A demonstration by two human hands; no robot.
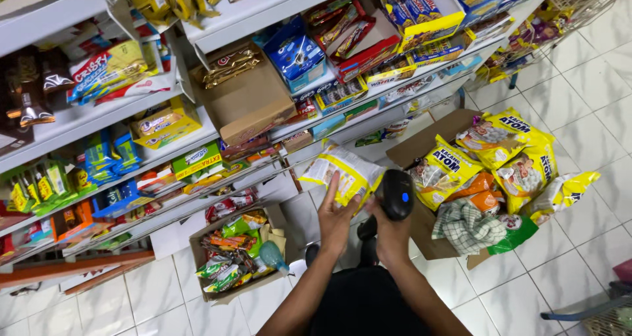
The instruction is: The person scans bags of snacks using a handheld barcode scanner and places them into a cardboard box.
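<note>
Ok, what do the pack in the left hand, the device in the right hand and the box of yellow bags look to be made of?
The snack pack under the left hand looks like thin glossy plastic film, crinkled and shiny. The handheld device in the right hand seems hard black plastic, smooth and moulded. The box appears plain brown cardboard with matte, folded flaps.

Yellow snack bags fill a floor carton beside stocked shelves.

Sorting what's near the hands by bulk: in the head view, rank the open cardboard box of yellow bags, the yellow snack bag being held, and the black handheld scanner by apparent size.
1. Cardboard box
2. Yellow snack bag, in the left hand
3. Black handheld scanner, in the right hand

The box lies farther away, so it is truly largest.
</note>
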